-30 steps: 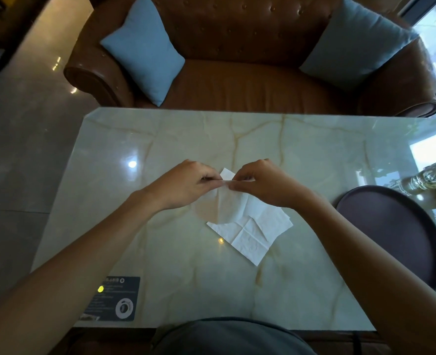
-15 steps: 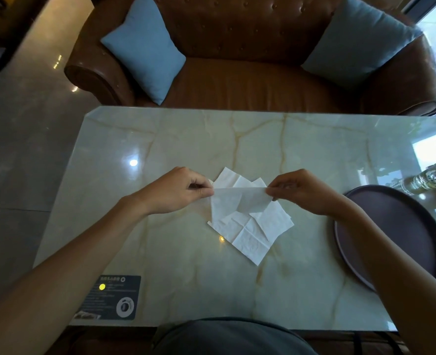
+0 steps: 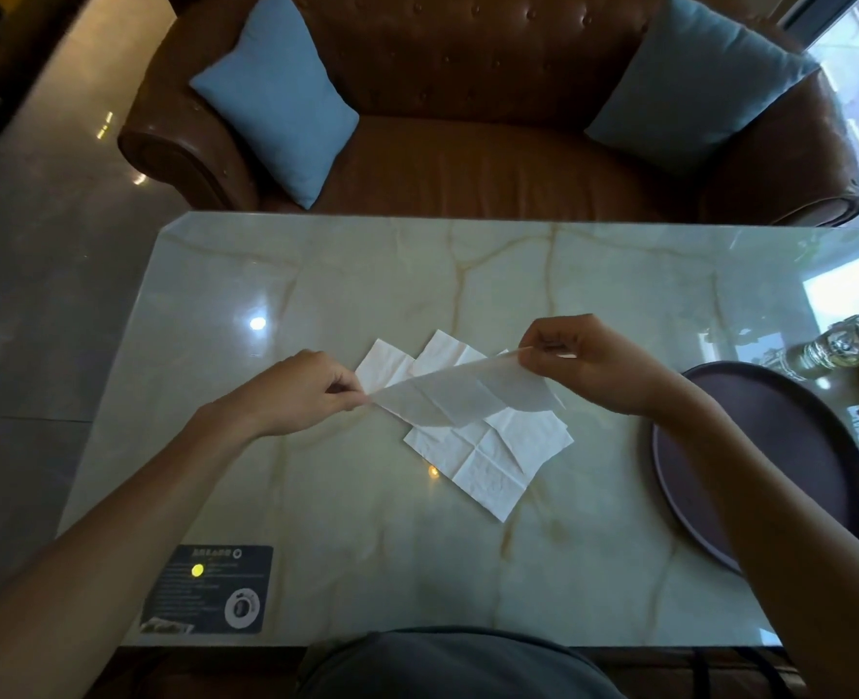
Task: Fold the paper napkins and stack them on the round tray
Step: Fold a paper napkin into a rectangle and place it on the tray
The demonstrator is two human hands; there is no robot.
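Item: napkin [image 3: 460, 396], one sheet, stretched above the bench [image 3: 316, 274]. Left hand [image 3: 291, 391] and right hand [image 3: 583, 365] each pinch an opposite corner. Likely light, limp, tearable; hold at corners. Spare napkins [image 3: 488, 456] beneath; tray [image 3: 795, 446] bare.

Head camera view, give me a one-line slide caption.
Both hands, left hand and right hand, pinch a napkin stretched above loose napkins, round tray alongside.

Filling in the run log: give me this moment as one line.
left hand: pinches napkin corner | right hand: pinches opposite corner | napkin: stretched above loose napkins | round tray: bare
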